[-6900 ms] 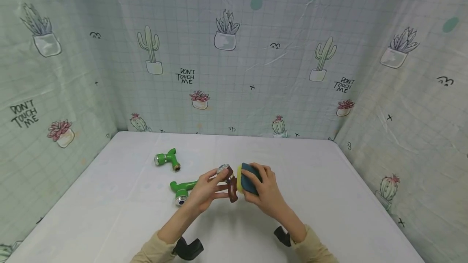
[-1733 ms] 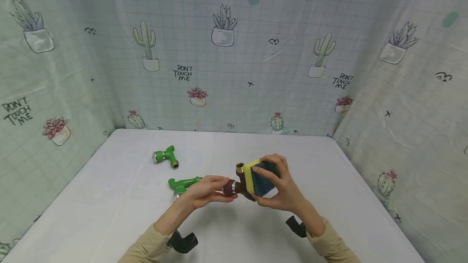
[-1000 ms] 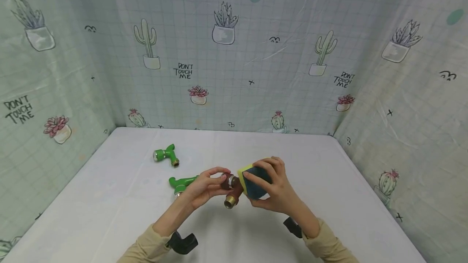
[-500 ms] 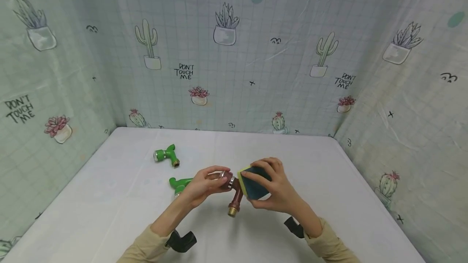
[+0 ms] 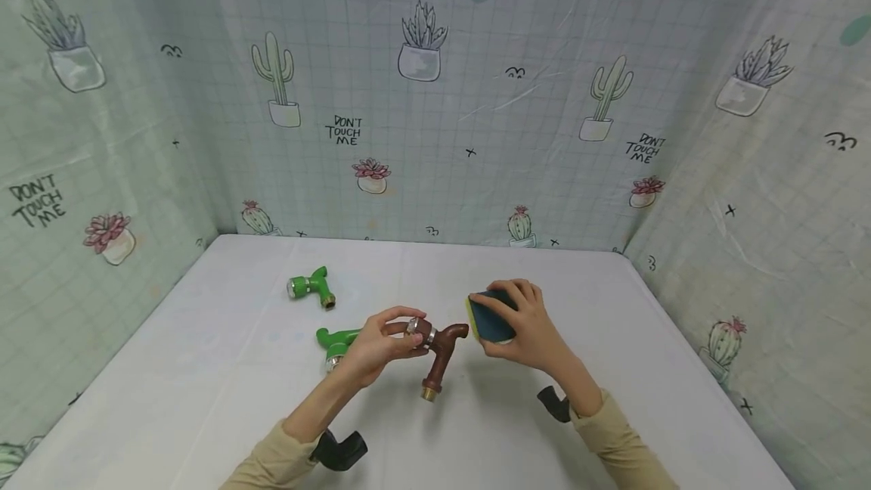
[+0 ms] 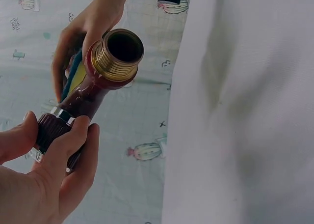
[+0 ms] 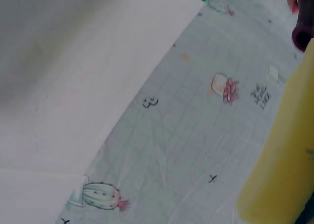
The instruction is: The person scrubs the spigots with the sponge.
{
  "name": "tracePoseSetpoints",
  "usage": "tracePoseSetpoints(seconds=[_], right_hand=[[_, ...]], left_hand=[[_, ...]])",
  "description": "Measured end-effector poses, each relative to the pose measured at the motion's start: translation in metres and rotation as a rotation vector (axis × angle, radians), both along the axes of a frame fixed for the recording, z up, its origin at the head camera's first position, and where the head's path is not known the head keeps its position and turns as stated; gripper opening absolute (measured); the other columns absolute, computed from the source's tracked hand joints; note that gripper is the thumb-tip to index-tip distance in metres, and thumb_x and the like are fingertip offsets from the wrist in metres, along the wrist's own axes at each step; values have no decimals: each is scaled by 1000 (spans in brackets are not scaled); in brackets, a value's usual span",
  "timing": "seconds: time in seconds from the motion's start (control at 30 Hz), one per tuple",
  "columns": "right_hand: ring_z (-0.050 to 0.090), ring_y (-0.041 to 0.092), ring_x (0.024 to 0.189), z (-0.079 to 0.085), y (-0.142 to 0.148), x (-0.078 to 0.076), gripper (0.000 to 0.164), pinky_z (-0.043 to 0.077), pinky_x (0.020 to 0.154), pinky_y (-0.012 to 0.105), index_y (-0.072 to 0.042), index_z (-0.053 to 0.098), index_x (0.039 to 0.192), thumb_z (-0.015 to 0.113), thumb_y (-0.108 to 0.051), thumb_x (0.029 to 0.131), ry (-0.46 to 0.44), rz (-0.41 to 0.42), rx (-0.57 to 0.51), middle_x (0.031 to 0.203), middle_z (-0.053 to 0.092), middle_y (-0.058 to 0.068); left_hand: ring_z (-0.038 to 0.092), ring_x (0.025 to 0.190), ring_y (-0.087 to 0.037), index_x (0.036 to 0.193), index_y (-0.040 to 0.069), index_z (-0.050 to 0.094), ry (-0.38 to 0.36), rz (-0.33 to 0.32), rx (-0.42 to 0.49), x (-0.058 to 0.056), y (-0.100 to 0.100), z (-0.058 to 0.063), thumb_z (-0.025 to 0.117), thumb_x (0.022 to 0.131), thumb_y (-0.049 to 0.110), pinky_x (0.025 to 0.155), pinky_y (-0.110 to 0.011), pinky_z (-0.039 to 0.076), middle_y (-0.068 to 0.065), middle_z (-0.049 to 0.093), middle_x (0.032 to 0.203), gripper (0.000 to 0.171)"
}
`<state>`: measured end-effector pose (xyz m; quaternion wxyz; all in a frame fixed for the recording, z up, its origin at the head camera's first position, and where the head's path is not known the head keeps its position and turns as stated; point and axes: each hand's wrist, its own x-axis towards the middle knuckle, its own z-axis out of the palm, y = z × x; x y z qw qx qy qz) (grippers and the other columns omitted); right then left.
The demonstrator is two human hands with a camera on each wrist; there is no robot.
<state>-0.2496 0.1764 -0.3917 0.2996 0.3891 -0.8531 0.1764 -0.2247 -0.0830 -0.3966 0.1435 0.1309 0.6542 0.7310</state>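
A brown tap (image 5: 445,346) with a brass threaded end is held above the table by the left hand (image 5: 377,346), its fingers and thumb around the ribbed knob. The spout points right and the threaded end hangs down. In the left wrist view the tap's open threaded mouth (image 6: 122,49) faces the camera. The right hand (image 5: 531,327) grips a blue and yellow sponge (image 5: 493,317), just right of the spout with a small gap between them. The sponge's yellow side (image 7: 284,160) fills the right edge of the right wrist view.
A green tap (image 5: 313,287) lies on the white table (image 5: 204,369) at the back left. A second green tap (image 5: 333,342) lies nearer, partly hidden by the left hand. Black curved pieces (image 5: 343,451) show beside both wrists. Patterned cloth (image 5: 435,119) walls the back and sides.
The tap has turned over several times in the left hand, its threaded end now down. The sponge was against the tap half a second ago; it has moved off right and up.
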Motion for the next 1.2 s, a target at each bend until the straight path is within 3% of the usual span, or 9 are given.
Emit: tracePoseSetpoints(seconds=[0.13,0.27,0.43,0.57,0.7,0.8,0.9,1.03,1.2], right_hand=[[36,21,105,8,-6,6,57,37,80,45,-25,50,125,67,-38,72,-85,14,-71,119,46,7],[39,19,102,14,-18,11,55,38,76,40,-28,49,126,65,-40,75,-134,51,21,117,48,4],[43,17,96,17,-10,4,49,37,70,35,-30,55,120,65,-36,72,-176,-59,121,110,52,0],[43,17,96,17,-1,-2,48,37,70,36,-28,56,118,67,-32,72,-188,-108,66,109,52,0],[40,19,100,15,-8,5,56,39,73,39,-25,50,124,69,-31,71,-156,5,-54,116,48,5],[36,21,106,11,-14,10,61,41,76,41,-25,45,128,66,-42,73,-107,44,-37,120,43,7],[35,22,106,6,-11,7,59,39,78,43,-26,45,127,59,-51,75,-51,-6,-8,119,43,8],[37,23,102,6,-8,1,55,33,78,45,-23,49,124,61,-48,76,-47,-48,-89,115,45,10],[37,22,103,12,-27,11,57,34,78,43,-24,48,126,64,-45,76,-84,2,-119,116,45,9]], left_hand=[[63,85,-17,120,-10,44,28,-16,-9,2,0,3,62,81,2,80,-39,53,-19,55,105,44],[64,83,-19,119,-9,46,90,-34,-44,3,3,7,61,81,1,77,-38,54,-24,51,110,41],[63,83,-20,117,-9,48,129,-24,-63,6,4,9,59,81,-1,77,-37,55,-27,48,113,38],[62,85,-21,116,-8,47,93,2,-27,6,3,8,60,80,-2,76,-40,54,-23,52,106,38],[63,86,-21,116,-5,46,12,3,28,4,3,8,62,81,3,77,-43,54,-15,56,101,39],[65,83,-22,115,-3,47,-59,10,90,3,3,9,62,82,6,78,-44,53,-13,59,97,38],[66,81,-22,112,-1,49,-99,35,131,2,2,9,62,82,7,77,-45,53,-11,59,94,34],[67,81,-23,110,1,51,-98,61,102,5,1,7,64,80,8,74,-47,53,-8,62,93,33],[67,82,-26,115,-3,49,-39,73,69,8,4,6,65,80,9,74,-46,54,-9,63,96,40]])
